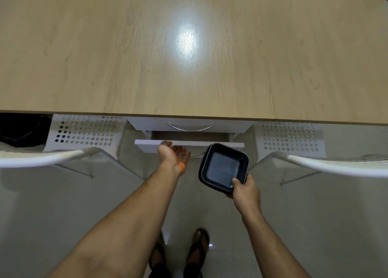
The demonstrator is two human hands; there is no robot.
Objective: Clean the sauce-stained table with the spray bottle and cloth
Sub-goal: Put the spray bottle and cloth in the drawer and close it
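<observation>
Below the table edge, 12 o'clock: white pulled-out drawer (220, 144).
Left hand (175, 154): palm up, fingers loosely curled at the drawer front.
Right hand (244, 190): gripping black square dish (223, 168).
Table: pale wood-grain table (189, 46).

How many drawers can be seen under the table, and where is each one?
2. The upper drawer sits closed just under the table edge. The lower drawer is pulled out, by the left hand. More may be hidden below.

Glossy pale wood-grain table (147, 57), matt white drawer front (189, 144), dark smooth-looking dish (223, 166), perforated white chairs (84, 132).
</observation>
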